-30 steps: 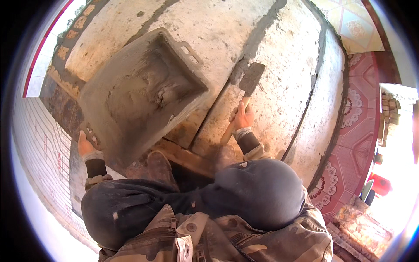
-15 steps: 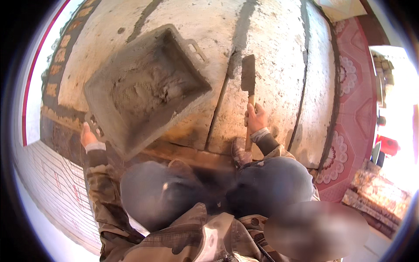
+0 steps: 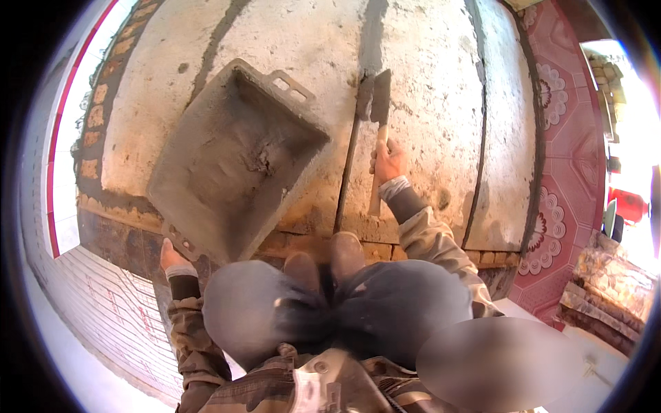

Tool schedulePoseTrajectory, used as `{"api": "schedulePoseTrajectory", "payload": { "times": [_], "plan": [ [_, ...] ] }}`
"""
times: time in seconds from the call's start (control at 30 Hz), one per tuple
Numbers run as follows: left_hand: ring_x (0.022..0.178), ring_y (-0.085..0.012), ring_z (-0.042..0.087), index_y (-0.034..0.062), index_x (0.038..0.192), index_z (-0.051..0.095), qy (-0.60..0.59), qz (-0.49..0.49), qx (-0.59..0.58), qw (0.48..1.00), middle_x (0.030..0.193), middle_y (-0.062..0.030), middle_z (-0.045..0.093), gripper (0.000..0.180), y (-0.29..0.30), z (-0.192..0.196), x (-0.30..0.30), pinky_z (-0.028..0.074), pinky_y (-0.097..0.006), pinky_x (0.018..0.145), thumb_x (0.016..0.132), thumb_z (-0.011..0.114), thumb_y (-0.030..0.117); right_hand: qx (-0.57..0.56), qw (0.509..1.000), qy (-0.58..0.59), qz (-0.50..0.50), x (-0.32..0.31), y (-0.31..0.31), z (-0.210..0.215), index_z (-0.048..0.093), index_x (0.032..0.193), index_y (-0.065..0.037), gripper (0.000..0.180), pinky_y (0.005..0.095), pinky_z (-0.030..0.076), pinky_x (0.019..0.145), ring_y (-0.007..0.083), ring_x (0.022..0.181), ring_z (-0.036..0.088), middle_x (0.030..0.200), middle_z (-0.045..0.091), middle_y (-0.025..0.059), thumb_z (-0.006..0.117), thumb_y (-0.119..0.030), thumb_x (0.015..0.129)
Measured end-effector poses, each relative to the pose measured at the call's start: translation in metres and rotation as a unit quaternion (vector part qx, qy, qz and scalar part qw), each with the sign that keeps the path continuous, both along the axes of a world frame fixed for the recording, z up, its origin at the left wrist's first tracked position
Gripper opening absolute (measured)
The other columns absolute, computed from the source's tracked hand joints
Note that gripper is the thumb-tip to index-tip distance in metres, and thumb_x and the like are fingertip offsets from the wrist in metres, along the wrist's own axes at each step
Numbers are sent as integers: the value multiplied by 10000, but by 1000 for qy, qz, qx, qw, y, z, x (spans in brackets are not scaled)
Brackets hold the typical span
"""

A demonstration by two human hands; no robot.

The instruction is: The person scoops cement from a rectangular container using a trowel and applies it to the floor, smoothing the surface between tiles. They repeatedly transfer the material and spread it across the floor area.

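Observation:
A wide grey plastic tub (image 3: 206,199) with wet mortar (image 3: 255,155) inside stands at an angle on the slabs, left of centre. My left hand (image 3: 175,257) is at the slotted handle (image 3: 180,239) on its near left side, fingers closed on it and partly hidden. In my right hand (image 3: 390,160) is a cleaver-shaped mason's trowel (image 3: 380,98), gripped by its pale wooden handle. Its dark, mortar-smeared blade points away from me, beside the mortar at the upper end of an open joint (image 3: 350,168).
Pale slabs (image 3: 434,103) lie side by side, with mortar filling some joints. A brick edge (image 3: 377,251) runs before my shoes (image 3: 346,251). Patterned red tiles (image 3: 573,165) border the right; a stack of boards (image 3: 606,292) and a red object (image 3: 628,205) lie beyond.
The tub has turned counterclockwise, its near corner swinging right as my left hand moves along with its handle. My right hand has carried the trowel left, to the open joint.

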State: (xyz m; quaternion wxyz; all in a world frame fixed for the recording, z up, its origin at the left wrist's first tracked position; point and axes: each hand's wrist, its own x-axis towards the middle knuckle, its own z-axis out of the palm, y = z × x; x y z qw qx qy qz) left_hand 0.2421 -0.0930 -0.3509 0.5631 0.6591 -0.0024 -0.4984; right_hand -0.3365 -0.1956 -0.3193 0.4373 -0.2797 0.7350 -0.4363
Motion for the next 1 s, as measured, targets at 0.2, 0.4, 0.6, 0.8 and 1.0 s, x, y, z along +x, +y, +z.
{"api": "schedulePoseTrajectory", "payload": {
  "times": [0.2,0.4,0.6,0.8,1.0],
  "plan": [
    [1160,-228,576,36,1292,563,-518,-488,36,702,1273,-67,613,430,61,30,69,481,-395,960,905,639,207,-17,1000,7,-18,5,-11,-40,612,993,21,266,305,453,430,130,498,532,699,575,53,561,-239,993],
    [1144,-157,570,118,1412,484,-67,-63,61,994,1331,-7,600,568,71,147,36,457,-339,922,1054,378,547,-57,998,28,-23,8,-11,-69,638,959,18,268,314,435,422,134,491,548,669,578,53,576,-241,985],
    [1076,-144,537,65,1407,485,-126,-40,-43,990,1334,-34,589,522,54,306,-53,414,-310,928,1061,412,450,-48,981,-169,-80,14,-10,-41,625,893,11,287,316,404,404,137,462,534,649,559,44,581,-250,1002],
    [929,-193,511,-1,1180,556,-435,-184,-159,867,1100,-114,566,320,31,393,-204,427,-323,851,1046,414,252,-56,980,-190,-35,10,-3,-72,596,972,1,284,318,398,403,139,462,503,695,551,49,566,-278,1018],
    [802,-161,535,-20,1089,574,-444,-246,-178,843,854,-60,555,187,13,378,-226,453,-292,795,1012,474,119,-48,938,-333,-79,21,33,-34,599,960,-32,249,316,415,393,141,445,517,655,551,45,564,-272,1017]
  ]
}}
